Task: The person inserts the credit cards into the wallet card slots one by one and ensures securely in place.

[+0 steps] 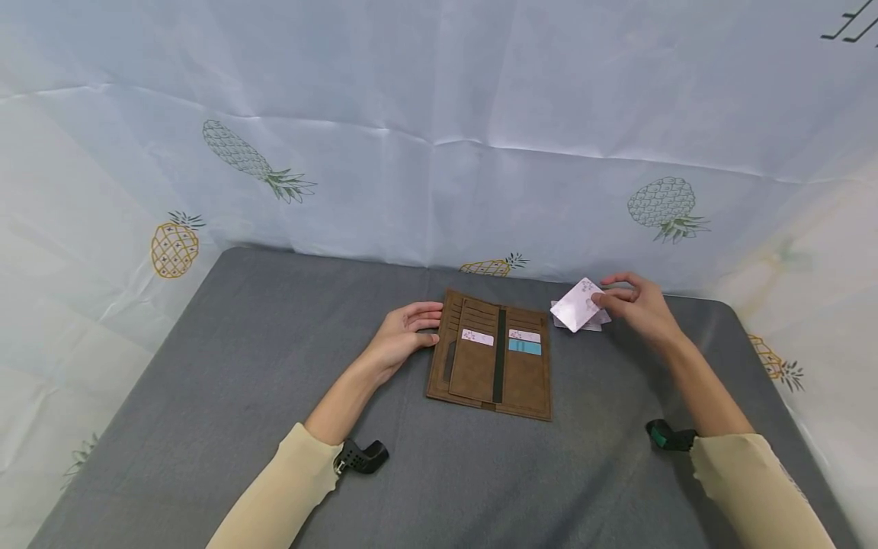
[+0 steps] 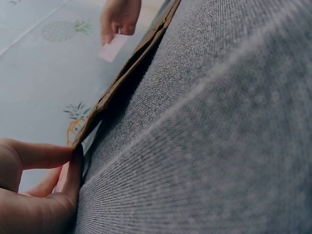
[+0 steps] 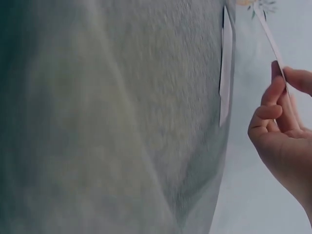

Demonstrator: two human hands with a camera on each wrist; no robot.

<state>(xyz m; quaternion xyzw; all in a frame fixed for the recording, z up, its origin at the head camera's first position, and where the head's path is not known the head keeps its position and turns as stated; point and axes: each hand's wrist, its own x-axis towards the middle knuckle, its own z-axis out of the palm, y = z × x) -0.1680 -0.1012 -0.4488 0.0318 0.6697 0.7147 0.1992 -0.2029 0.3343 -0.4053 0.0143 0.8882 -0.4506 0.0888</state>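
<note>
A brown wallet [image 1: 480,381] lies unfolded on the grey table, with card slots on both halves. One pale floral card [image 1: 478,337] shows in a left slot; another pale card and a blue card [image 1: 524,347] show on the right. My left hand [image 1: 405,335] pinches the wallet's left edge between thumb and fingers, plainly seen in the left wrist view. Right of the wallet, my right hand [image 1: 638,309] pinches a pale floral card [image 1: 576,306] between thumb and fingers. In the right wrist view that card [image 3: 267,34] is edge-on, raised above other cards [image 3: 225,73] on the table.
The grey cloth-covered table [image 1: 274,396] has its far edge close behind the wallet and loose cards. A white curtain [image 1: 439,206] printed with pineapples hangs behind it and at both sides. Dark wrist devices [image 1: 361,456] sit near both cuffs.
</note>
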